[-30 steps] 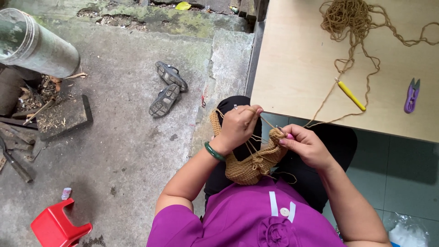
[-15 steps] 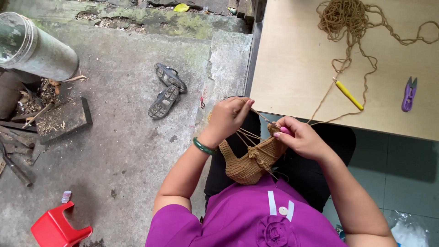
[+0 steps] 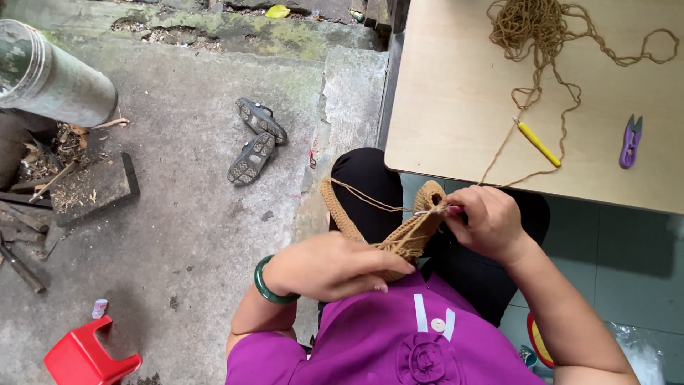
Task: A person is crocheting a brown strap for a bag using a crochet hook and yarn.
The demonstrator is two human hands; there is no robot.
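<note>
Soft, light tan crocheted piece (image 3: 406, 235) over lap, left hand (image 3: 335, 267) closed on its body, right hand (image 3: 488, 222) fingers pinching its rim beside the table's near edge (image 3: 456, 167); likely floppy, best gripped at rim.

sandals: a dark pair (image 3: 255, 140) lying on the concrete ground
stool: small and red (image 3: 89, 356), bottom left corner
can: big metal one (image 3: 50, 75), top left
snips: purple (image 3: 629, 141), on the table (image 3: 456, 107)

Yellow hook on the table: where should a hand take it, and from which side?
Grip the yellow hook mid-handle, coming from above. It lies flat and diagonal on the table, with yarn at its upper-left tip, so pinch across the bare yellow shaft near the lower-right end.
</note>
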